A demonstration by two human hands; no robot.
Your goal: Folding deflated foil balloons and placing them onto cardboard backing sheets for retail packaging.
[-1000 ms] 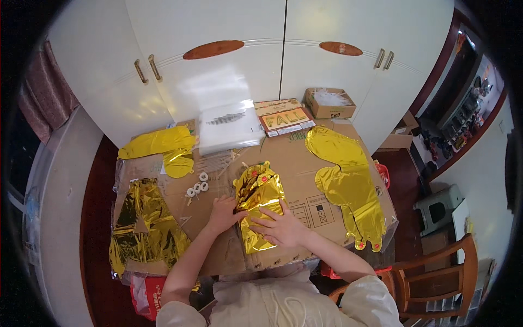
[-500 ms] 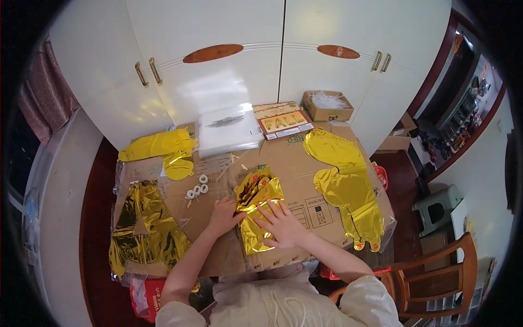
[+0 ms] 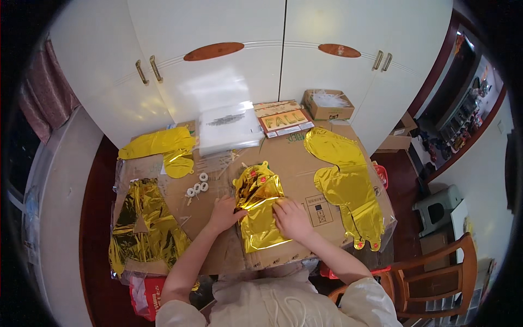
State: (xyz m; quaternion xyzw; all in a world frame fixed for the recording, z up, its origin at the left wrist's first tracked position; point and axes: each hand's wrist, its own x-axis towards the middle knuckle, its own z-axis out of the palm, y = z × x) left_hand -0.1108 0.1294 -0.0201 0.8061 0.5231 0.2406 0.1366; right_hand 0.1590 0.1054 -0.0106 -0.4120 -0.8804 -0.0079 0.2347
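Note:
A folded gold foil balloon (image 3: 265, 224) lies on the cardboard in front of me, its upper part crumpled and marked with small red spots. My left hand (image 3: 223, 213) grips its left edge, thumb lying over the foil. At the right edge, my right hand (image 3: 293, 219) has its fingers curled onto the foil. Flat to the left is an A-shaped gold foil balloon (image 3: 158, 218), and beyond it another gold foil balloon (image 3: 158, 144). Overlapping gold foil balloons (image 3: 348, 188) lie on the right. What lies under both sets of fingers is hidden.
Small white ribbon rolls (image 3: 197, 188) sit left of centre. Along the back are a stack of clear plastic bags (image 3: 229, 128), a flat printed package (image 3: 283, 120) and an open carton (image 3: 328, 105) of white pieces. A wooden chair (image 3: 436, 278) stands at the right.
My right hand has moved right, from lying spread on the foil to curling at its right edge. The foil's lower part is now wider and smoother. My left hand has stayed put.

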